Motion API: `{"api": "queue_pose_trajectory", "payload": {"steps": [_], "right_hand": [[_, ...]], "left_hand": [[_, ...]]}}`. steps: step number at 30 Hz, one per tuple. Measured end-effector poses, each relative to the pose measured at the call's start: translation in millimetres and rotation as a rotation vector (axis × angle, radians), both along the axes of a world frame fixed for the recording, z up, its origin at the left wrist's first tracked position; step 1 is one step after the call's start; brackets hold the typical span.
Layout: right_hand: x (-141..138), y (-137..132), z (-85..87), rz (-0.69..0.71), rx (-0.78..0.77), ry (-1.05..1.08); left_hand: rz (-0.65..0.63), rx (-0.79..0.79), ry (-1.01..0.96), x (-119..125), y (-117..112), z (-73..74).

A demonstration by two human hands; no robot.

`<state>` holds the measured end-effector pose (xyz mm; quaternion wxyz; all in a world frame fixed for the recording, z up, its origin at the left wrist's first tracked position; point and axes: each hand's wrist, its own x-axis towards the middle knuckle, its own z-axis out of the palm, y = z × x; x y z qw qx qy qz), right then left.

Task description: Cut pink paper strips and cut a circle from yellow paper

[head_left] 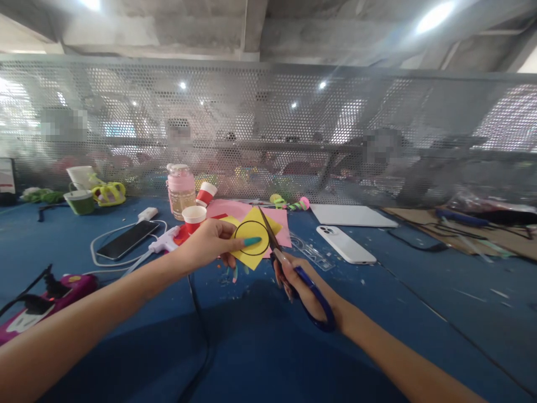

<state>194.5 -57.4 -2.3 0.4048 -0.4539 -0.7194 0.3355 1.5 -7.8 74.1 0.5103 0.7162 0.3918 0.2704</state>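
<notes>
My left hand [210, 242] pinches a yellow square of paper [254, 239] with a black circle drawn on it, held up above the blue table [419, 291]. My right hand [304, 285] grips blue-handled scissors [289, 266], fingers through the loops. The blades point up and away, and they meet the paper's right edge beside the circle. A sheet of pink paper [280, 224] lies on the table behind the yellow piece.
A white phone [346, 244] and clear ruler [308, 251] lie right of the paper. A dark phone [128, 239], white glue gun [165, 242], red paper cups [194, 217], pink jar [181, 190] and magenta power strip [50, 299] stand left. A perforated metal screen [268, 129] closes the back.
</notes>
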Motion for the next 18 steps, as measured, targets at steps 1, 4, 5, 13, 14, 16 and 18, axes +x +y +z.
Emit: {"api": "queue_pose_trajectory", "payload": {"steps": [1, 4, 5, 13, 14, 16, 18], "right_hand": [[0, 0, -0.2, 0.005, 0.008, -0.003], [0, 0, 1.9, 0.018, 0.037, -0.017], [-1, -1, 3.1, 0.015, 0.049, -0.027], [-3, -5, 8.8, -0.026, 0.073, -0.077], [-3, -5, 9.0, -0.027, 0.075, -0.078], [-3, -5, 9.4, -0.022, 0.078, -0.077], [-4, -6, 9.9, -0.015, 0.084, -0.074]], "left_hand": [[-0.009, -0.002, 0.0, 0, 0, -0.3], [-0.02, -0.001, -0.004, 0, 0, 0.2], [-0.017, 0.0, 0.001, 0, -1, 0.9], [-0.017, -0.008, 0.009, 0, -3, 5.0], [-0.018, -0.008, 0.005, 0, -3, 4.9], [-0.022, -0.013, 0.001, 0, -3, 4.9], [-0.024, -0.022, 0.004, 0, -3, 5.1]]}}
